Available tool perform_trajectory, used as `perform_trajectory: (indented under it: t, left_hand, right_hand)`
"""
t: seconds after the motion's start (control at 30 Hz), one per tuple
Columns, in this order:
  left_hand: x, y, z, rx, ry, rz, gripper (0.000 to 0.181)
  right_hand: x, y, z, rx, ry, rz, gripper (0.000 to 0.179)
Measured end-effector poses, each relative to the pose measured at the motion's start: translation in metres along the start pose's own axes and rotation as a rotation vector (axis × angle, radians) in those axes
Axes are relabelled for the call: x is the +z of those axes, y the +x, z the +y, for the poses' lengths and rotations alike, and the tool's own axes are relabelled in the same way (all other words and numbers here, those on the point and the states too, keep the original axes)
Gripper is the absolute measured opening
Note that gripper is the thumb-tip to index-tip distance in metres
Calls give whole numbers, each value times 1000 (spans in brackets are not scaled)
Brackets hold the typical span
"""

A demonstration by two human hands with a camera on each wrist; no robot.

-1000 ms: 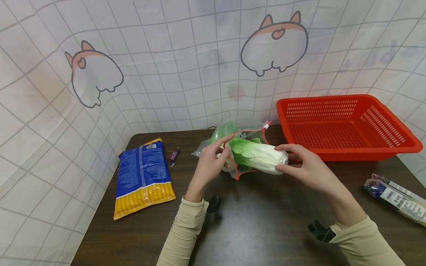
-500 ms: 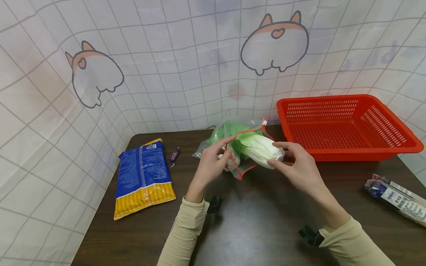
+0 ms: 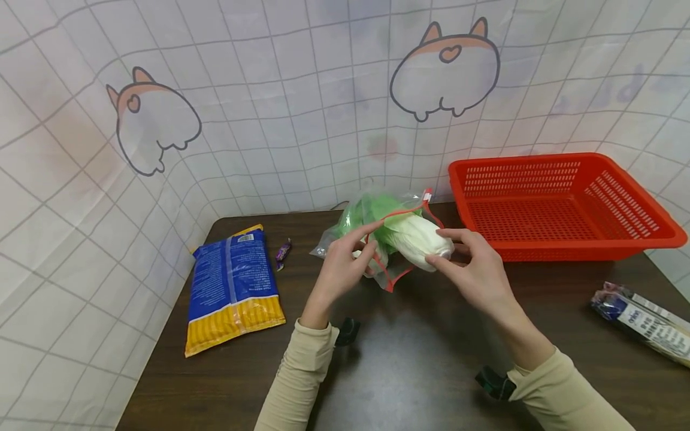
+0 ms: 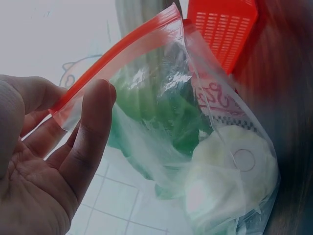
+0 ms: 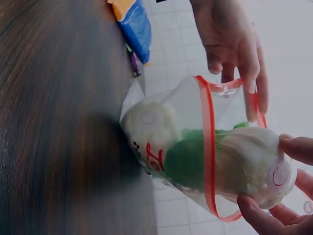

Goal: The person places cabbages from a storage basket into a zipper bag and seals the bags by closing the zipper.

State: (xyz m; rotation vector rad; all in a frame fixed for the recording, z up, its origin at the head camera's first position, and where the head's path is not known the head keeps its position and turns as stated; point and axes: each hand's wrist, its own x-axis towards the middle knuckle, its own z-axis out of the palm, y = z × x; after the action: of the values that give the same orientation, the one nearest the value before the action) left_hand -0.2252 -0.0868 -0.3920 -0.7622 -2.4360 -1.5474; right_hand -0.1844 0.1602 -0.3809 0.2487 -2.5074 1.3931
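Note:
My right hand point(image 3: 480, 269) grips a napa cabbage point(image 3: 417, 239) by its white base, fingers and thumb on either side. Its green leafy end sits inside the mouth of a clear zip bag point(image 5: 181, 100) with a red seal strip. My left hand point(image 3: 338, 266) pinches the red edge point(image 4: 93, 68) of that mouth, which gapes around the cabbage. Deeper in the bag lies a second cabbage point(image 5: 149, 120), its round white base showing through the plastic. Red print point(image 5: 155, 156) marks the bag's side.
A red plastic basket point(image 3: 539, 244) stands at the back right. Near the right edge lies a long printed packet point(image 3: 647, 323). To the left are a blue and yellow bag point(image 3: 232, 287) and a small purple-wrapped candy point(image 3: 283, 251). A patterned cloth wall point(image 3: 323, 120) borders the table.
My right hand has moved left, pushing the cabbage further into the zip bag, so more of its leaves are behind the red strip. The left hand keeps its place on the edge.

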Motion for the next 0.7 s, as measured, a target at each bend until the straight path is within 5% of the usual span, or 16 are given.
perform_trajectory:
  t: [0.37, 0.7]
  left_hand:
    - [1, 1, 0, 59, 38, -24, 39]
    - [0, 1, 1, 35, 30, -13, 39]
  right_hand:
    - [19, 2, -2, -101, -6, 50, 42]
    - [28, 4, -1, -62, 15, 80, 43]
